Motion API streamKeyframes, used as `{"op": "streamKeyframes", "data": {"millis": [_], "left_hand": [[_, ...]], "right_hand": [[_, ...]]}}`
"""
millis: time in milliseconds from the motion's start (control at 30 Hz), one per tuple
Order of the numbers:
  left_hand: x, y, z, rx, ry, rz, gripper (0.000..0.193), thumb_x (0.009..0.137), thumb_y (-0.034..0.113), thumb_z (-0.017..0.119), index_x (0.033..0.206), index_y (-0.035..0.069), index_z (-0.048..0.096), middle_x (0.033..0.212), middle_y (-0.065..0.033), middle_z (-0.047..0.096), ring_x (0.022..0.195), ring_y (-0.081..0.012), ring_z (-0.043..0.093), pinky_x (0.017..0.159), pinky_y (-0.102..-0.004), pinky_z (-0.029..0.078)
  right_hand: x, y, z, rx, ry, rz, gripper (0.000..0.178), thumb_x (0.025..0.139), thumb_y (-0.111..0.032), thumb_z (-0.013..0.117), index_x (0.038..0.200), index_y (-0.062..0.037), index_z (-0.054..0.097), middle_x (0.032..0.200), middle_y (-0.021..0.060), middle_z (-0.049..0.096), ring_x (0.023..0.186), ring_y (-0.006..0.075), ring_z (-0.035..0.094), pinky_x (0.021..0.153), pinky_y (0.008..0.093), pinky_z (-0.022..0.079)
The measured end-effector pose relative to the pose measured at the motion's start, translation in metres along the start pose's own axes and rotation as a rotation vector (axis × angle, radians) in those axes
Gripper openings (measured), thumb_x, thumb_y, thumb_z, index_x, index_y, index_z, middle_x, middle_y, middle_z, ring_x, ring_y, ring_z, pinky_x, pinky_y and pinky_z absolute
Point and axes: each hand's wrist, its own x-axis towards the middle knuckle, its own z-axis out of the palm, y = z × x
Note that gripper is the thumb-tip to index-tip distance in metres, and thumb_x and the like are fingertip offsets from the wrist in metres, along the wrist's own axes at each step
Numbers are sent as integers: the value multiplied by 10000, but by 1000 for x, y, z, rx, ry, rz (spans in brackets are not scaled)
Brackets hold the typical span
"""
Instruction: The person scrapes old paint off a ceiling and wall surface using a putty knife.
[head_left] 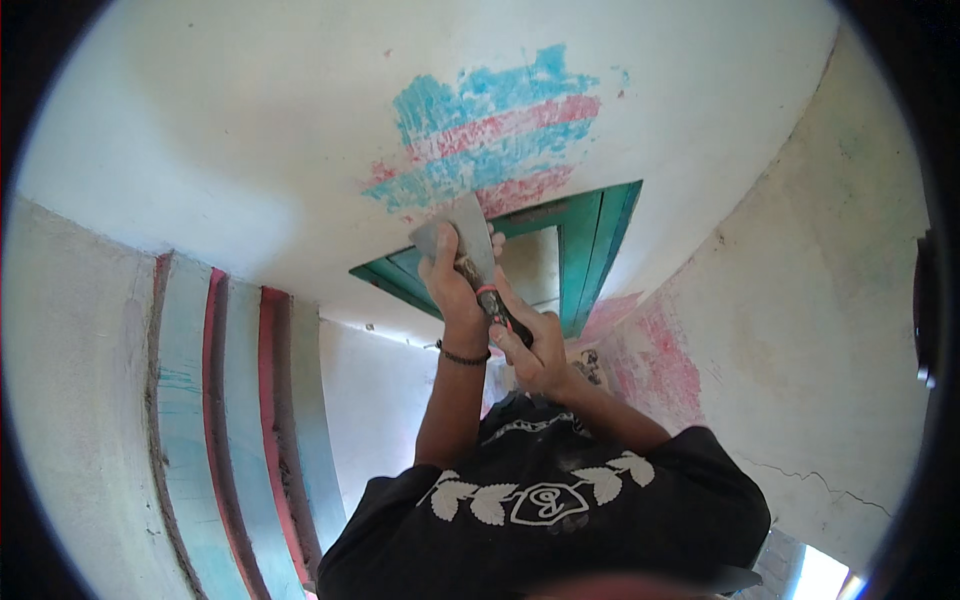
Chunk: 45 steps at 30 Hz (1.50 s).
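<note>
Both of my hands are on one wide putty knife (472, 224), its broad metal blade angled up to the painted wall. My right hand (540, 352) is closed round the dark handle with red parts. My left hand (452, 285), with a dark beaded bracelet at the wrist, grips where handle and blade meet, its thumb lying along the blade. Some fingertips show past the blade's right edge. The blade's tip is at the lower border of a patch of streaky blue and pink paint (500, 125) on the whitish wall. Whether the edge touches the wall, I cannot tell.
Just below the paint patch sits a green wooden frame (590, 245) round an opening. At the left, pale blue ledges with red edges (215, 380) project from the wall. The right wall (800, 330) has pink smears and a crack. Bright light shows at lower right.
</note>
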Motion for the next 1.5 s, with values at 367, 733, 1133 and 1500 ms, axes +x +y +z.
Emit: {"op": "streamKeyframes", "data": {"millis": [367,733,1133,1500], "left_hand": [[-6,5,6,-28,24,24,414,1016,316,580,1119,-84,592,885,-176,678,711,-242,689,617,-321,570],[-4,15,14,14,30,-5,429,1011,381,590,1136,-29,601,897,-130,675,721,-192,658,645,-294,535],[-7,-10,-2,-13,27,7,422,1018,347,574,1157,-52,582,903,-149,672,735,-224,677,650,-309,555],[-12,-1,2,19,68,-61,412,1019,365,576,1123,-34,598,903,-130,669,735,-199,667,651,-298,556]], "right_hand": [[0,-9,-4,-27,-18,-5,652,912,-101,566,1513,52,364,719,22,590,580,55,473,530,230,397],[7,-20,-8,-39,-62,123,626,907,-104,589,1491,34,413,910,161,692,722,108,579,706,262,482],[-5,-8,-12,-9,-55,103,626,919,-97,587,1496,50,394,1031,217,704,824,97,598,766,266,496],[-6,-10,-5,-5,-47,101,631,924,-102,566,1500,71,374,815,78,643,659,76,546,633,237,450]]}}
